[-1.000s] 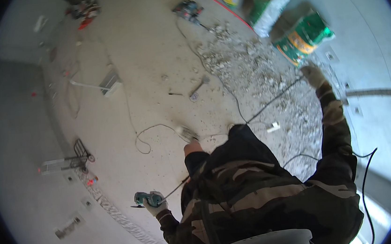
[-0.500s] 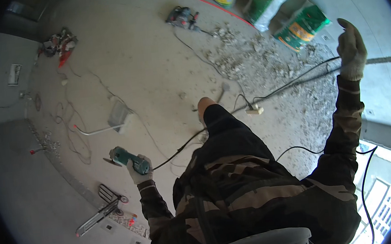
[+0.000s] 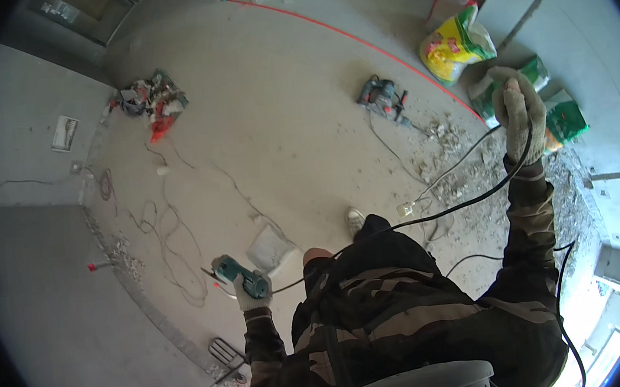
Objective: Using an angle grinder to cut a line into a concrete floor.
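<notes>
A: What takes up most of the view?

B: A bare concrete floor [image 3: 281,122], dusty, with a red line [image 3: 354,36] running across it toward the far wall. Rubble [image 3: 464,164] lies scattered on the right side, near the person's feet.

A: And next in size?

B: Sacks against the right wall: a yellow sack [image 3: 452,45] and a green sack [image 3: 563,120] just beside it. Farther left on the floor sits a heap of scraps [image 3: 152,104] by the wall.

A: Any tools lying about?

B: A power drill [image 3: 383,98] lies on the floor, near the yellow sack, with its own cord trailing toward the rubble. Thin wires [image 3: 164,230] loop over the floor on the left. A grey slab [image 3: 269,248] lies just beyond the left hand.

A: What about the hands?

B: Both are gloved. The right hand [image 3: 520,110] is raised high, in front of the sacks, and closed around a black cable [image 3: 431,215]. That cable sags down from the fist and runs across in front of the person's knees toward the left.

A: And the left hand?

B: The left hand [image 3: 249,293] is held low, wrapped around a green power tool [image 3: 237,273] that points up and to the left. The cable reaches this tool.
</notes>
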Motion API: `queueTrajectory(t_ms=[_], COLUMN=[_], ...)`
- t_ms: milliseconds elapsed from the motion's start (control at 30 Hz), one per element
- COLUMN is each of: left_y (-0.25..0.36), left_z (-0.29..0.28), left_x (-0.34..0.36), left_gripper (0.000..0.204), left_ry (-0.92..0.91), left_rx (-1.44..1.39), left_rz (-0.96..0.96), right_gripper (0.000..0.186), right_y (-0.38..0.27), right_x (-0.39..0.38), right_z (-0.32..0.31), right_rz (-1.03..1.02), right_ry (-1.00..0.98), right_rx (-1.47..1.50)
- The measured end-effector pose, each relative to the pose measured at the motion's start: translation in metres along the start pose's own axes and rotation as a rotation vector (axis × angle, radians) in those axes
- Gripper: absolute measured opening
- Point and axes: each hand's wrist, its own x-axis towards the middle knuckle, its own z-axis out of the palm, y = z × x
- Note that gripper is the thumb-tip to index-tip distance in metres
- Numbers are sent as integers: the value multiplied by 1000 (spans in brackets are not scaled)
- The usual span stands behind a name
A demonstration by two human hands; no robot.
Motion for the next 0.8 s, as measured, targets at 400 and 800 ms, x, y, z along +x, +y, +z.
queueTrajectory(t_ms=[400,800], left_y=[190,248], left_z=[166,434], left_x=[235,446], left_gripper=[36,34], left_ry=[71,-60], left_rx=[58,307], left_rz=[-47,-206], right_gripper=[22,43], right_y=[160,285], right_x=[51,-158], right_z=[144,282], right_rz=[419,1639], right_ry=[-217,-519], right_rx=[-280,-433])
